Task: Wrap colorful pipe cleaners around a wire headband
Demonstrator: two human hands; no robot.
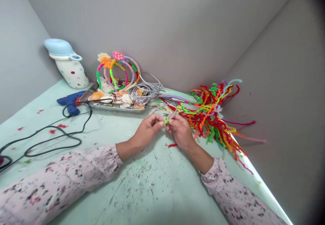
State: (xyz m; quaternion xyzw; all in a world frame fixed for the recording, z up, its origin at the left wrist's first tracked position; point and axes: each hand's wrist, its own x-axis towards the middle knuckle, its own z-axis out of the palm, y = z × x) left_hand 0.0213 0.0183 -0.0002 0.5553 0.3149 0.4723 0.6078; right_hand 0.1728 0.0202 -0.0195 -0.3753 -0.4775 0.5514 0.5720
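Note:
Above the middle of the table, both hands meet at a short piece of bright green pipe cleaner. Thumb and forefinger of my left hand are pinched on it from the left. My right hand is closed on a loop of thin grey wire, right where the green piece wraps it. The loop rises behind the fingers, and part of it is hidden by them. Just beyond and to the right of my hands spreads a large pile of multicoloured pipe cleaners.
A metal tray holds scraps and coiled grey wire. Fuzzy flower-topped hoops stand on it. To the left lie a blue glue gun and its black cord, with a white bottle behind. Grey walls enclose the table.

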